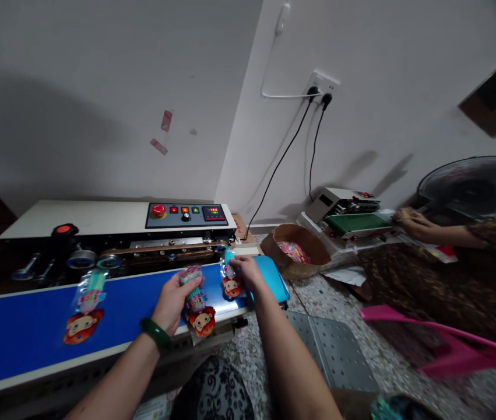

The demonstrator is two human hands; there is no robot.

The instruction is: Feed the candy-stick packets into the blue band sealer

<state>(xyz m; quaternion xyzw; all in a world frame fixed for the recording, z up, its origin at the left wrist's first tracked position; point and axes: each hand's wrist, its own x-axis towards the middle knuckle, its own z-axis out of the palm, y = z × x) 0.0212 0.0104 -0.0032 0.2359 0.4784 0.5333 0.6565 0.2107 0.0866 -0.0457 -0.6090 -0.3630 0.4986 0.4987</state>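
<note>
My left hand (172, 300), a green bangle on its wrist, is closed around several clear packets (201, 321) with red-haired cartoon-head cards, held over the front edge of a blue conveyor belt (138, 297). My right hand (248, 272) pinches the upper part of a single packet (231, 287) of the same kind. That packet's top end is close to the sealing slot of the band sealer (108, 219). Further left, another packet (84, 324) lies on the belt, its top edge by the rollers.
A blue tray (271, 279) adjoins the belt's right end. Beyond it stand a cardboard box (269, 245) of pink packets and a smaller sealer with a green belt (352, 224). A person's hands (411, 221) work there. A pink plastic stool (444, 344) and a fan (470, 186) are at right.
</note>
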